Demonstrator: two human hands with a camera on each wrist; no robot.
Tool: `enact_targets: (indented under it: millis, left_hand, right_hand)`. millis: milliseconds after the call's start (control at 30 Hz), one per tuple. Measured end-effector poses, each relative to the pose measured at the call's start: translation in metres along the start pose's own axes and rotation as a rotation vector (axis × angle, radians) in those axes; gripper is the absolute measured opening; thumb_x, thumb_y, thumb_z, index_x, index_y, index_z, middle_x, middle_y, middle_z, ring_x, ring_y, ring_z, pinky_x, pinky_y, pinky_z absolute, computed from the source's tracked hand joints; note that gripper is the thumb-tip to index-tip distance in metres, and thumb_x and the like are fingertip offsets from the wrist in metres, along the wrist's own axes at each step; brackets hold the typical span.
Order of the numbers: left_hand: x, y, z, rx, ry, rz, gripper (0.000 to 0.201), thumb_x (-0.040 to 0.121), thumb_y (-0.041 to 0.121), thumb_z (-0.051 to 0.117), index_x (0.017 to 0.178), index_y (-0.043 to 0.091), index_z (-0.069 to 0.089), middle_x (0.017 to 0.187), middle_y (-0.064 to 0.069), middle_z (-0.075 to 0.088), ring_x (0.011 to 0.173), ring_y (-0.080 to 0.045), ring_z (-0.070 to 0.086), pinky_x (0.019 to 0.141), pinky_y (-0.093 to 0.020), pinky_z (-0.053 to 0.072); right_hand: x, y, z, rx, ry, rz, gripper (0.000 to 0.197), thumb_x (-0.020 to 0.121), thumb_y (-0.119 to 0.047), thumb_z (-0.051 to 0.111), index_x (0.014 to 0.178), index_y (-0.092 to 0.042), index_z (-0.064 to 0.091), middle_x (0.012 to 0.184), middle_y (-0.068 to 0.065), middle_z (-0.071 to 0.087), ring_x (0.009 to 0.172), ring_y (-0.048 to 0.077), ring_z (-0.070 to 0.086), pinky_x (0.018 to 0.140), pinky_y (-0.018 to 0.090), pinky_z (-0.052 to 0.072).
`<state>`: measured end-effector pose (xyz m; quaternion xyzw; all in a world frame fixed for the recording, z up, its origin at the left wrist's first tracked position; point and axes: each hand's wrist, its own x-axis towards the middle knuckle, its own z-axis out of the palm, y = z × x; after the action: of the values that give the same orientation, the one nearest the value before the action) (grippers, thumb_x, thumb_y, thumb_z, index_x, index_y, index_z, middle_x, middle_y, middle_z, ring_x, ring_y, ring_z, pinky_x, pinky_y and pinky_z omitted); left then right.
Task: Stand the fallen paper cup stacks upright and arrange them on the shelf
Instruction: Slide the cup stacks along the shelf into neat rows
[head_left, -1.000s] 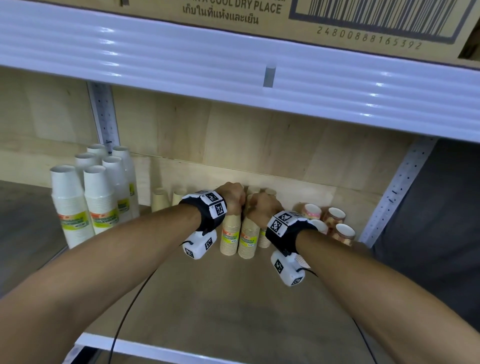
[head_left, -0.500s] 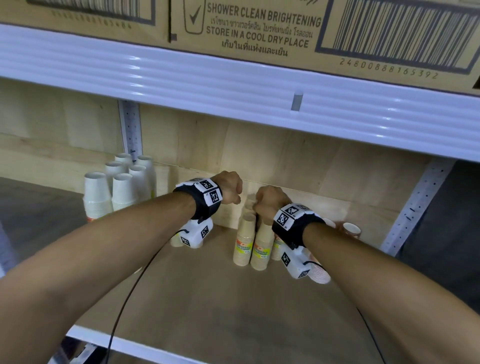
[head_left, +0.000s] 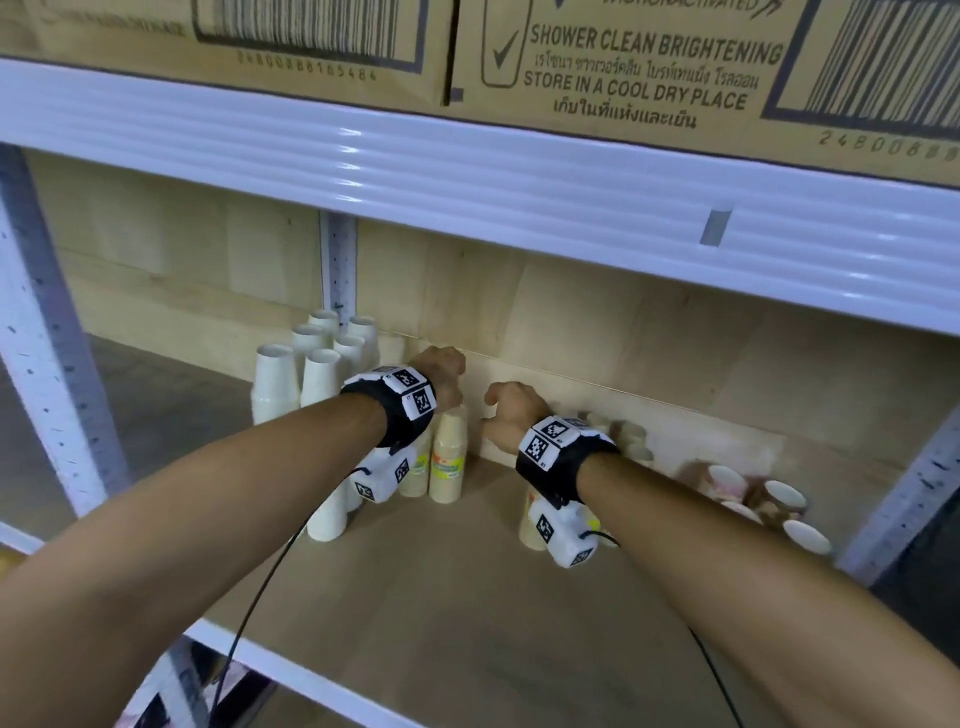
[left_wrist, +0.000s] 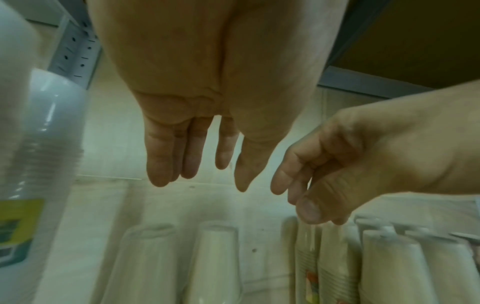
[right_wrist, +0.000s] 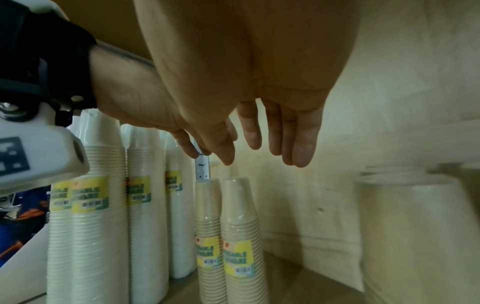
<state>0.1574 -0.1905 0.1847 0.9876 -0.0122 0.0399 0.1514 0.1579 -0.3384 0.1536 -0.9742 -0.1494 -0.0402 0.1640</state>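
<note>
Two tan paper cup stacks (head_left: 448, 457) (right_wrist: 241, 236) with yellow labels stand upright near the shelf's back wall. My left hand (head_left: 441, 371) hovers just above them, its fingers (left_wrist: 161, 164) hanging straight and holding nothing. My right hand (head_left: 506, 415) hangs a little to their right, fingers (right_wrist: 301, 148) relaxed and empty. Another tan stack (head_left: 532, 519) stands under my right wrist, partly hidden by it. Several white cup stacks (head_left: 322, 364) (right_wrist: 98, 205) stand upright to the left. Printed cup stacks (head_left: 753, 493) lie on their sides at the right.
The wooden shelf board (head_left: 467, 623) stretches toward me in front of the stacks. A white upper shelf edge (head_left: 467, 171) carrying cardboard boxes (head_left: 623, 67) hangs close overhead. Metal uprights (head_left: 337, 270) (head_left: 914, 493) flank the bay.
Both hands have come off the tops of the tan stacks and drawn apart, now empty. The head view has swung, so the stacks sit further right and lower in frame.
</note>
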Motion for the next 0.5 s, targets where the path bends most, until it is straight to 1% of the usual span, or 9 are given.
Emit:
enact_targets:
  millis: [100,133,200,300,400,467,500]
  left_hand:
    - [0.005,-0.011,0.012,0.026,-0.01,-0.004,0.055,0.094,0.016,0.061,0.144,0.01,0.039,0.148,-0.01,0.038,0.136,-0.026,0.039,0.107,-0.034,0.037]
    - [0.006,-0.016,0.016,0.035,-0.011,-0.011,0.057,0.094,0.015,0.059,0.146,0.011,0.036,0.15,-0.01,0.037,0.138,-0.026,0.036,0.11,-0.034,0.035]
    - [0.01,-0.023,0.023,0.052,-0.019,-0.038,0.056,0.093,0.011,0.056,0.145,0.01,0.037,0.149,-0.011,0.037,0.138,-0.026,0.036,0.111,-0.035,0.035]
    - [0.014,-0.031,0.033,0.071,-0.042,-0.073,0.053,0.091,0.008,0.055,0.142,0.008,0.04,0.145,-0.013,0.041,0.135,-0.028,0.04,0.109,-0.037,0.039]
    - [0.017,-0.037,0.042,0.114,-0.039,-0.065,0.05,0.092,0.011,0.055,0.14,0.007,0.042,0.144,-0.013,0.044,0.132,-0.028,0.044,0.107,-0.037,0.041]
    - [0.019,-0.04,0.048,0.129,-0.045,-0.057,0.043,0.093,0.01,0.053,0.135,0.005,0.047,0.139,-0.014,0.049,0.127,-0.029,0.049,0.102,-0.036,0.045]
    - [0.02,-0.042,0.049,0.137,-0.054,-0.05,0.037,0.092,0.009,0.053,0.128,0.003,0.051,0.134,-0.014,0.052,0.122,-0.029,0.053,0.095,-0.034,0.048]
  right_hand:
    - [0.008,-0.008,0.012,-0.003,-0.035,-0.034,0.04,0.083,-0.024,0.063,0.121,-0.012,0.058,0.124,0.012,0.058,0.109,0.032,0.059,0.09,0.038,0.052]
    - [0.011,-0.009,0.015,-0.006,-0.044,-0.046,0.04,0.082,-0.023,0.063,0.121,-0.012,0.058,0.124,0.012,0.058,0.109,0.032,0.059,0.089,0.038,0.053]
    - [0.015,-0.014,0.022,-0.015,-0.049,-0.067,0.041,0.081,-0.022,0.063,0.121,-0.013,0.057,0.122,0.012,0.059,0.107,0.032,0.06,0.084,0.036,0.053]
    - [0.022,-0.019,0.031,-0.03,-0.061,-0.085,0.045,0.081,-0.02,0.064,0.124,-0.014,0.055,0.123,0.012,0.058,0.106,0.032,0.061,0.08,0.034,0.053]
    - [0.028,-0.023,0.037,-0.037,-0.065,-0.089,0.047,0.083,-0.021,0.064,0.128,-0.015,0.053,0.125,0.011,0.058,0.108,0.032,0.061,0.079,0.033,0.052]
    - [0.032,-0.024,0.042,-0.034,-0.065,-0.099,0.044,0.084,-0.02,0.063,0.126,-0.014,0.054,0.123,0.011,0.059,0.106,0.032,0.061,0.077,0.033,0.052]
    - [0.033,-0.025,0.044,-0.034,-0.064,-0.108,0.041,0.084,-0.019,0.062,0.124,-0.013,0.055,0.121,0.011,0.06,0.105,0.032,0.061,0.074,0.032,0.051]
